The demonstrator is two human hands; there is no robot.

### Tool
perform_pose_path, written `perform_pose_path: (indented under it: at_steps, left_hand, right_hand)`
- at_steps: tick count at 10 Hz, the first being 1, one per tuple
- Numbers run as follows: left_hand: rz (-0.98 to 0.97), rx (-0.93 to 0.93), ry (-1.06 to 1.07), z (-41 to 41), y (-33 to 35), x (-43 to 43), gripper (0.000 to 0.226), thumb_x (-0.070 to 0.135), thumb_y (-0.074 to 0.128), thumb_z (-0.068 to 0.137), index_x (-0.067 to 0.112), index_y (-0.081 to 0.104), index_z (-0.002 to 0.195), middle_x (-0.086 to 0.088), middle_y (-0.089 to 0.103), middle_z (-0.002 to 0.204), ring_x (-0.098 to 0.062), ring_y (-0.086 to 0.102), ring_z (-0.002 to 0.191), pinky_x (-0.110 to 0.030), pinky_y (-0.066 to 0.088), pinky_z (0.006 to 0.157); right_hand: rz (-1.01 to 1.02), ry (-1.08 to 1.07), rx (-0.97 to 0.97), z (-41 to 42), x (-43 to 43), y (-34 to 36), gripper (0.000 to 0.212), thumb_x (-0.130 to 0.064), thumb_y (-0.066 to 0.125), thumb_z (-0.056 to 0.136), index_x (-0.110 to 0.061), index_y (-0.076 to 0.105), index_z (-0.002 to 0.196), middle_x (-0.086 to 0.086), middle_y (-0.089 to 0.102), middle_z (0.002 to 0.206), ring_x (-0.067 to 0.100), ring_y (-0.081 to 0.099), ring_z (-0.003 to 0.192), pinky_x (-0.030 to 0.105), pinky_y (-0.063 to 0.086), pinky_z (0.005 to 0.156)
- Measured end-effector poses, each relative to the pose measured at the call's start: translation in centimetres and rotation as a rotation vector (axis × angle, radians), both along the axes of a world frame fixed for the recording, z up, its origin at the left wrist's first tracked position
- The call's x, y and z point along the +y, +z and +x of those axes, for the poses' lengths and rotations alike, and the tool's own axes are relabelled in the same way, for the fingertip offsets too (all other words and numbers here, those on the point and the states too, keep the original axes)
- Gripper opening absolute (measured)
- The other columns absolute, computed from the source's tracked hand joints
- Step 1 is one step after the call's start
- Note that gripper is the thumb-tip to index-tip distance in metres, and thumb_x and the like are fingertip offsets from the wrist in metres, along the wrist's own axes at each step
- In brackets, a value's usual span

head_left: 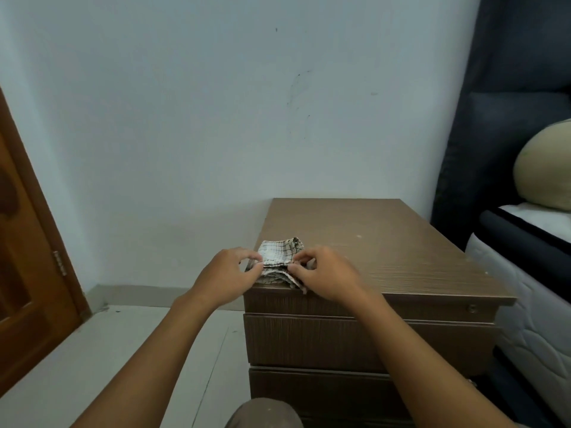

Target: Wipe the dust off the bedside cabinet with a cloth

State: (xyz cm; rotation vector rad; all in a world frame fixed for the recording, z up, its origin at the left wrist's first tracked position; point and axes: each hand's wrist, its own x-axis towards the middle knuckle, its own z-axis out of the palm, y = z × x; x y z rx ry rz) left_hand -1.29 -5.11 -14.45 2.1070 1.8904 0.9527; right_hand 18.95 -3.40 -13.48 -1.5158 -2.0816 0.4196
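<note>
Folding checked cloth (279,259) on bedside cabinet (386,251) near-left corner; left hand (230,274), right hand (324,273) fingers pinching cloth edges. Next: press flat, sweep rightward.

No readable text, no labels, no brand marks, no numbers, no signs anywhere in view, checked cloth (279,253) patterned with plain grid lines only, bedside cabinet (386,242) top and drawer fronts bare wood grain without lettering
</note>
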Motion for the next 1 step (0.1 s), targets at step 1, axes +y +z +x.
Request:
perform_pose_path:
  at_steps: [1]
  left_hand:
    - [0.022,0.013,-0.042,0.54,2.26,0.01,0.031,0.040,0.056,0.092,0.032,0.064,0.121,0.007,0.060,0.130,-0.011,0.053,0.114,-0.027,0.040,0.084]
  right_hand:
    - [0.022,-0.048,0.050,0.45,0.34,1.76,0.029,-0.048,0.053,0.093,-0.034,0.065,0.114,-0.012,0.069,0.097,0.008,0.065,0.085,0.034,0.056,0.077]
